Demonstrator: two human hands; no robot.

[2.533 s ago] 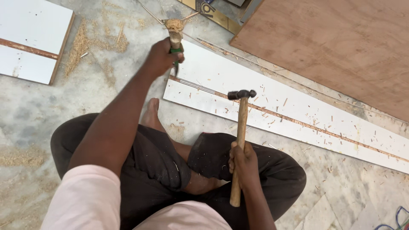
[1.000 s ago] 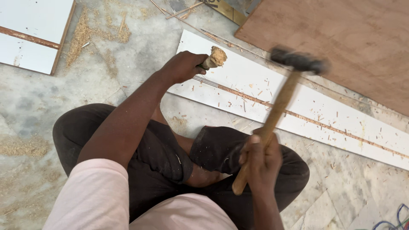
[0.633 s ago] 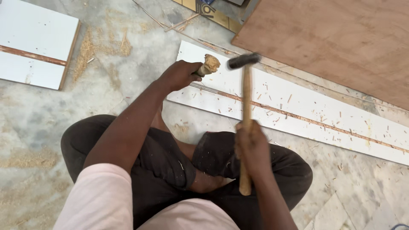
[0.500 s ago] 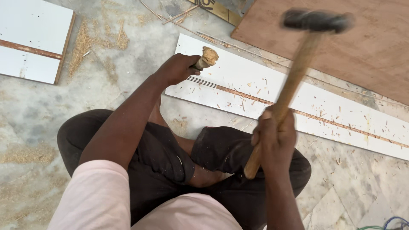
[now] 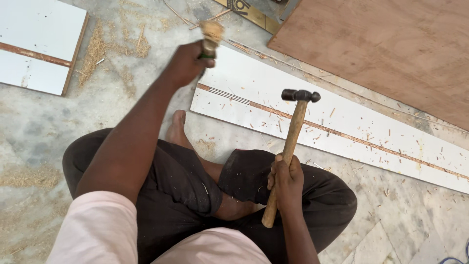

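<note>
Our left hand (image 5: 184, 63) has its grip clenched around a chisel (image 5: 210, 40) with a worn wooden handle and a green band; the hand and tool are blurred, so we cannot tell where the blade points. This hand is raised above the near end of the long white board (image 5: 342, 122), close to its left edge. Our right hand (image 5: 286, 182) has its grip clenched on the lower part of the wooden handle of a hammer (image 5: 292, 142). The hammer stands almost upright, and its dark metal head is over the white board, just beside the brown groove (image 5: 351, 138) that runs along the board.

At the far left, a shorter white panel (image 5: 39, 44) with its own brown groove lies on the stone floor (image 5: 34, 122), well apart from the hands. Sawdust and shavings (image 5: 105, 49) lie between this panel and the left hand. We sit cross-legged on the floor in dark trousers (image 5: 181, 186), with one bare foot (image 5: 177, 128) near the end of the long board. At the right, behind the long board, lies a large brown plywood sheet (image 5: 391, 44).
</note>
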